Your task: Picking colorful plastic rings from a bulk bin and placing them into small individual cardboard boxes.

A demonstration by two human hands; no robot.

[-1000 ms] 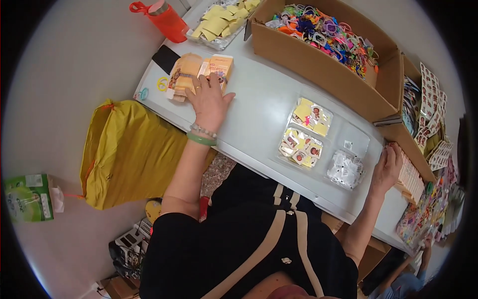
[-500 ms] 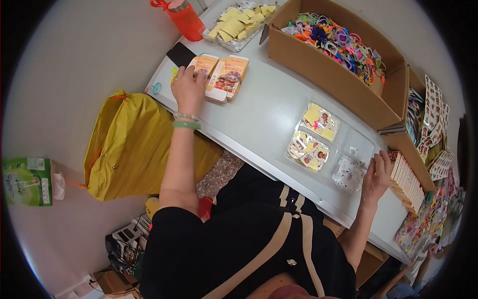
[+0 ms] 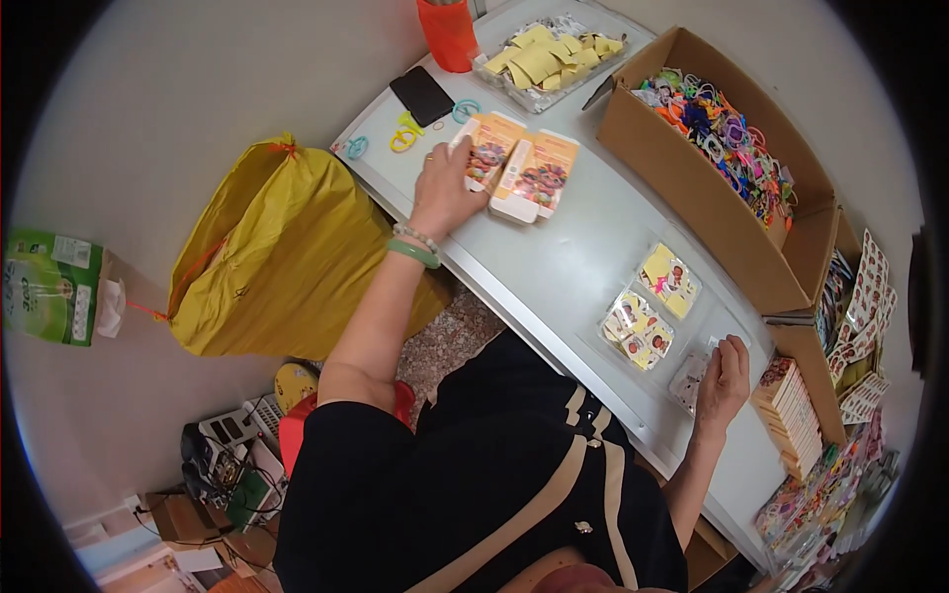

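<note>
My left hand (image 3: 450,190) is at the left one of two small orange cardboard boxes (image 3: 490,148), its fingers closed around the near left edge. Close against that box lies the second orange box (image 3: 540,176), with colourful pictures on it. On the right, my right hand (image 3: 724,383) has its fingers bent together over the edge of a clear plastic tray; what is between the fingertips is hidden. Beside them, one compartment holds a clear, silvery-patterned packet (image 3: 687,383). Yellow and white picture cards (image 3: 639,328) fill two more compartments.
A cardboard box (image 3: 707,193) of colourful bands stands at the back right. A stack of small boxes (image 3: 788,415) sits right of my right hand. Behind the orange boxes are a black phone (image 3: 422,96), a tray of yellow cards (image 3: 542,97) and a red-covered bottle (image 3: 447,38).
The view has shifted and turned. My left hand has come off the phone's edge and sits closer on the left orange box. My right hand has moved left onto the tray, its fingers more bent.
</note>
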